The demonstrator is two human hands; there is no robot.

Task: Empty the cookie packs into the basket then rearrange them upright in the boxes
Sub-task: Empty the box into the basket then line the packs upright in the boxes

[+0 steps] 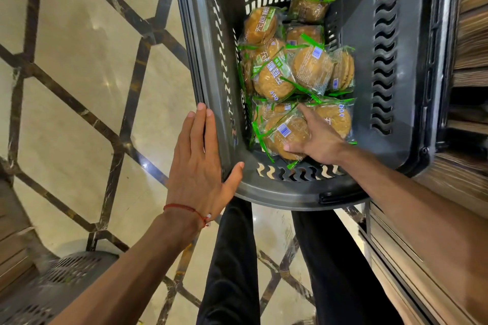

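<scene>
Alongside, wooden shelving (472, 42) (right) flanks the basket (277, 196) of cookie packs (311, 68).

**Two Bare Arms Extended, Fingers Unfurled**

The left hand (200, 163), lower centre-left of the frame, lies flat with its fingers straight and close together. Its thumb is splayed rightward, and a red thread (184, 208) circles the wrist. The right hand (319, 140), at centre frame, extends up-left from the lower right, index finger and thumb spread wide; its other fingers are hidden.
</scene>
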